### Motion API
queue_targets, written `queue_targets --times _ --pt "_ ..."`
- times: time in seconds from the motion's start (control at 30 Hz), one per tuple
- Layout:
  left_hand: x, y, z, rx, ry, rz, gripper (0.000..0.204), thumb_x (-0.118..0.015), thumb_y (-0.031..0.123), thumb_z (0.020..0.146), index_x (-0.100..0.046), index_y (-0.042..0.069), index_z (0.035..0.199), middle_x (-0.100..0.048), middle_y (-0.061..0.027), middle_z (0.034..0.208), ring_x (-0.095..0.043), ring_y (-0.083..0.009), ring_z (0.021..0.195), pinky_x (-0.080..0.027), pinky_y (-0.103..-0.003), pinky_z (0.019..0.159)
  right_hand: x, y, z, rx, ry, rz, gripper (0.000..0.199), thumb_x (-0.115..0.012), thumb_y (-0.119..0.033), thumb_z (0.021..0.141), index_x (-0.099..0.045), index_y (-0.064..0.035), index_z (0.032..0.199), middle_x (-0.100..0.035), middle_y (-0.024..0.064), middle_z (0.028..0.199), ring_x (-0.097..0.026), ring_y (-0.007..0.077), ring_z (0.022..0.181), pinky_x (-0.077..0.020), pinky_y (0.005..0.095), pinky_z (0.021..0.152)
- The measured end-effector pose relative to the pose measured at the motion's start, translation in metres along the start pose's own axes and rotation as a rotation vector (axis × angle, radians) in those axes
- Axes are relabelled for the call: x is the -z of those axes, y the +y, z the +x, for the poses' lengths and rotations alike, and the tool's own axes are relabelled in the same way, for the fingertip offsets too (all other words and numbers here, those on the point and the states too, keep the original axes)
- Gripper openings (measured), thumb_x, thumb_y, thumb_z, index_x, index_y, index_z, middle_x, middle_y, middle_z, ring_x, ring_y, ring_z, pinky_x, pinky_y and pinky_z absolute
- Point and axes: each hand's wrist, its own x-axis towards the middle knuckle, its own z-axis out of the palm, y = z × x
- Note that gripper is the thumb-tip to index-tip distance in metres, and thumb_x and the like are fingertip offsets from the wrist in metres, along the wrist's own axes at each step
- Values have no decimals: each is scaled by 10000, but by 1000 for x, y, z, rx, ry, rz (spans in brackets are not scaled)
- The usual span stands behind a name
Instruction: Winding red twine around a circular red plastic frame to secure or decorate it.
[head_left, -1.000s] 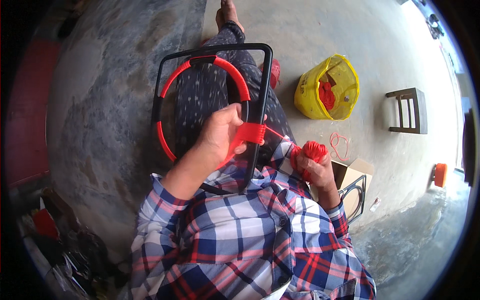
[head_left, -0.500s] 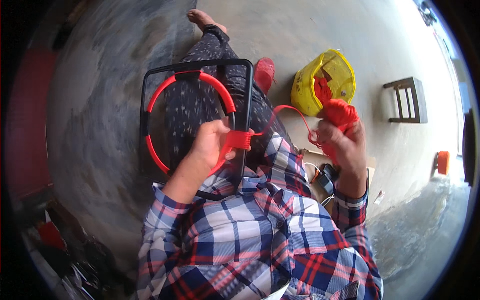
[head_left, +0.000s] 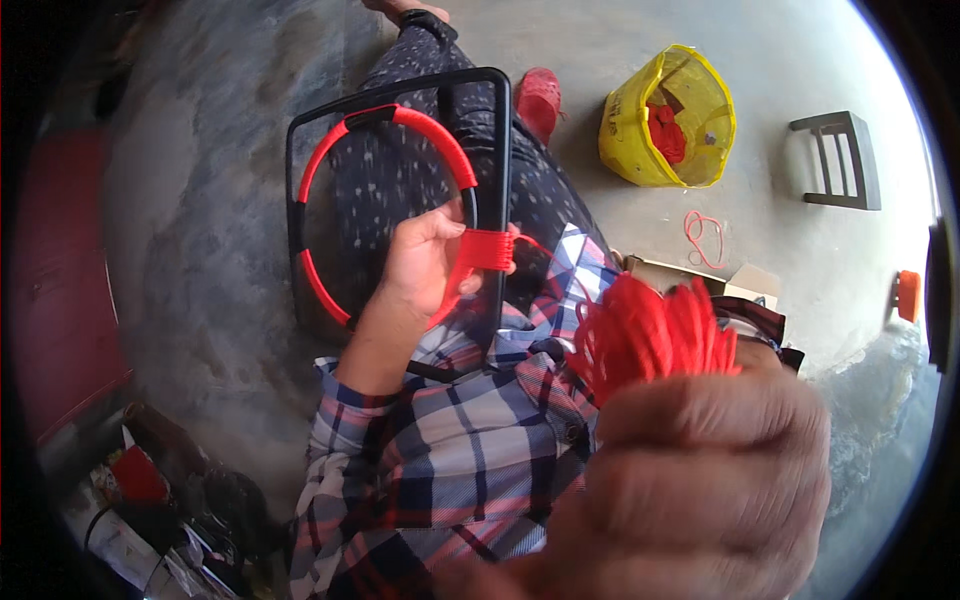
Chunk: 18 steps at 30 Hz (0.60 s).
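One red cord bundle [head_left: 655, 335] clamped in my right fingers [head_left: 710, 410], left fingers [head_left: 469, 285] gripping black frame [head_left: 503, 150], at right edge

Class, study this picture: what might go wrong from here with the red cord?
The red cord bundle in the right hand looks loosely looped and might tangle. The curving strand could snag on the plaid shirt near it. If the left hand eases its grip, the red wraps on the black frame may loosen.
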Motion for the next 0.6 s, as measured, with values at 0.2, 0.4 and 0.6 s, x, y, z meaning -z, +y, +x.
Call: queue_targets --times 0.2,0.4,0.6 --pt "-8 -6 -7 -148 203 167 418 -447 264 828 -530 89 1199 -654 -170 971 -653 -326 739 -488 -358 489 -36 89 6 -406 -3 203 489 -563 -85 636 -482 -8 1112 -626 191 876 -621 370 749 -494 385 702" --pt "-33 -22 -9 -658 243 254 466 -428 325 904 -448 68 1292 -511 -88 1243 -481 -194 1113 -397 -319 895 -108 139 -13 -130 -153 -127 283 -634 -122 699 -574 -81 972 -619 84 788 -623 306 796 -498 411 641" --pt "-8 -19 1 -531 328 369 501 -441 -21 799 -423 11 1299 -546 -117 1144 -575 -215 1025 -483 -348 915 -127 148 -28 -176 101 -248 435 -771 -247 645 -578 -109 1010 -534 54 1187 -531 269 1045 -419 409 859"
